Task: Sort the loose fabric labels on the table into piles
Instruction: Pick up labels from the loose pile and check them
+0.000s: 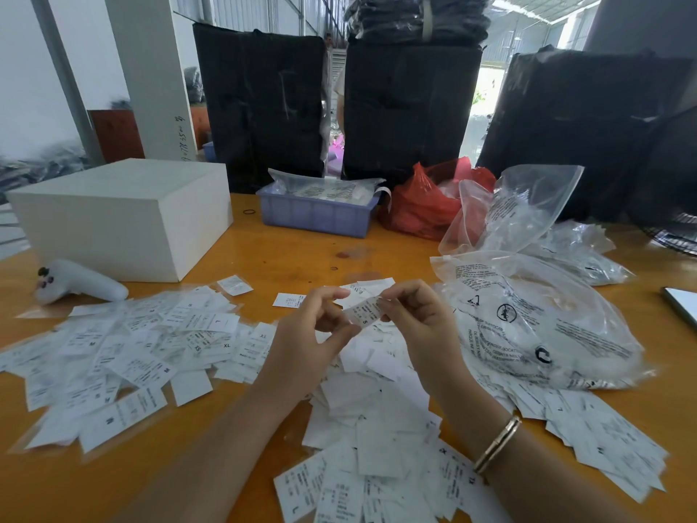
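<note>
Nearest the camera, loose labels (362, 481) lie heaped on the desk (211, 462) between the two forearms, some face up, some blank side up. A gold bracelet (497, 443) sits on the right wrist.

Above that heap, both hands meet over the middle of the desk. The left hand (309, 334) and the right hand (418, 318) each pinch one end of a single label (365, 310), held off the desk between them. Its long axis runs slantwise from the left hand's thumb, low and near, up toward the right hand's fingertips, farther away. A letter S shows near its lower edge, so it reads as a size S label being checked.

Judging from this, the coming move is to drop it on a matching pile. To the left of the left hand spreads a wide scatter of labels (151, 341) showing M, L, XL and XS mixed, not clearly separated. Just beyond the hands lie a few single labels (288, 300). To the right of the right hand a filled clear bag (535, 326) crowds the desk, so the left hand looks nearer to open sorting room. Which pile is S cannot be told.
</note>
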{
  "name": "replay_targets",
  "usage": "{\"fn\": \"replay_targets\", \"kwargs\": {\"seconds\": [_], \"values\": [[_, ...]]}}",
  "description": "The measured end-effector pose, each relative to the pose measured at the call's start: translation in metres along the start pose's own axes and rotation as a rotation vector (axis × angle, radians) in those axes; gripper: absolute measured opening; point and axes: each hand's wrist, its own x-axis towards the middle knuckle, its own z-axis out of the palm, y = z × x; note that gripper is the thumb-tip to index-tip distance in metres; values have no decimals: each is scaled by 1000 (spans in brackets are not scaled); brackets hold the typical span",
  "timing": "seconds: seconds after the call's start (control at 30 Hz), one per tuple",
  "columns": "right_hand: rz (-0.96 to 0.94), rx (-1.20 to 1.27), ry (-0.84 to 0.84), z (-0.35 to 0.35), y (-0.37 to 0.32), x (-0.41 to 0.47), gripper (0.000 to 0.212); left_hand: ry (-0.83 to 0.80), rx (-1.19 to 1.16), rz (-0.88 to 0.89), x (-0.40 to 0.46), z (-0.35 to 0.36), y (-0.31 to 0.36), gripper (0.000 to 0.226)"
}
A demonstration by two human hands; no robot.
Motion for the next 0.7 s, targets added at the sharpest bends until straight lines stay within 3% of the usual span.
{"fn": "replay_targets", "kwargs": {"seconds": [0.17,0.43,0.7], "values": [[37,-108,-26,-6,1,0,31,7,15,-37,2,0,-3,13],[5,-382,-87,10,1,-8,32,-19,-114,-121,2,3,-1,12],[205,-181,105,13,0,-9,14,76,-253,-256,4,3,-3,22]]}}
